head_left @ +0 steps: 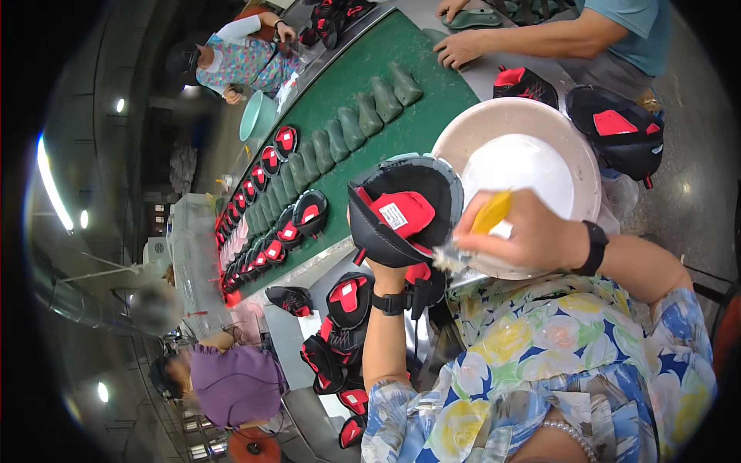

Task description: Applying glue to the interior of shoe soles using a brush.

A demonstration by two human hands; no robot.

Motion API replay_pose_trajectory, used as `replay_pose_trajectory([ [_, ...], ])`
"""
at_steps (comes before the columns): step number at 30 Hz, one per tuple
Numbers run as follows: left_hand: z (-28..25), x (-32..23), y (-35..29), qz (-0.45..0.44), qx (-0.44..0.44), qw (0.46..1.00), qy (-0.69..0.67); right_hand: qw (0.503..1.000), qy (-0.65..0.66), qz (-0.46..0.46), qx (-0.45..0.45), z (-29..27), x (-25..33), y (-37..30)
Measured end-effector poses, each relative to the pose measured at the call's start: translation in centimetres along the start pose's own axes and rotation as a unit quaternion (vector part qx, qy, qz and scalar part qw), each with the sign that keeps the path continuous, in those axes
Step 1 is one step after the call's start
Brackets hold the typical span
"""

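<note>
A black and red shoe upper is in my left hand, its opening with red lining and a white label turned up toward me. Whitish-grey material coats its upper rim. Most of my left hand is hidden behind the upper. My right hand is closed round a brush with a yellow handle. The brush's pale bristles are at the upper's lower right edge; I cannot tell whether they touch. Behind my right hand stands a large pale basin holding white liquid.
A green conveyor belt carries rows of grey-green shoe lasts and shoe uppers. More uppers are piled beside my left forearm. Another upper lies right of the basin. Co-workers are at the far side and left.
</note>
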State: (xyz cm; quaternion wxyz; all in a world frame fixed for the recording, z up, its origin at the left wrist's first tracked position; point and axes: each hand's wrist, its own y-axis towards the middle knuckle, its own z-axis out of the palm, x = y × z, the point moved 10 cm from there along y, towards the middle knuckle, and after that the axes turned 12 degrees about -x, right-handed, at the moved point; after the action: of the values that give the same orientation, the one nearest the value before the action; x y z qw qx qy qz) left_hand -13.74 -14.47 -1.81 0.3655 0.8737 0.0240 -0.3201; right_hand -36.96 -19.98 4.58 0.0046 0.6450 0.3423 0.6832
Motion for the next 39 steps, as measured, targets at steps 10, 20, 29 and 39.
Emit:
replay_pose_trajectory([
  [10,-4.5,23.2,-2.0,-0.392,-0.060,0.866,-0.306,0.985,-0.136,0.080,-0.077,-4.9,-4.9,2.0],
  [20,-5.4,40.4,-3.3,-0.610,-0.142,0.735,-0.259,0.969,-0.158,0.187,-0.004,-3.1,-9.2,1.5],
  [29,-6.2,21.9,0.9,-0.291,0.141,0.926,-0.195,0.935,-0.243,0.247,0.078,-2.6,-16.4,2.0],
  [39,-4.1,15.8,-11.6,-0.369,0.279,0.873,0.152,0.934,-0.259,0.056,0.240,1.8,-9.4,-1.0],
])
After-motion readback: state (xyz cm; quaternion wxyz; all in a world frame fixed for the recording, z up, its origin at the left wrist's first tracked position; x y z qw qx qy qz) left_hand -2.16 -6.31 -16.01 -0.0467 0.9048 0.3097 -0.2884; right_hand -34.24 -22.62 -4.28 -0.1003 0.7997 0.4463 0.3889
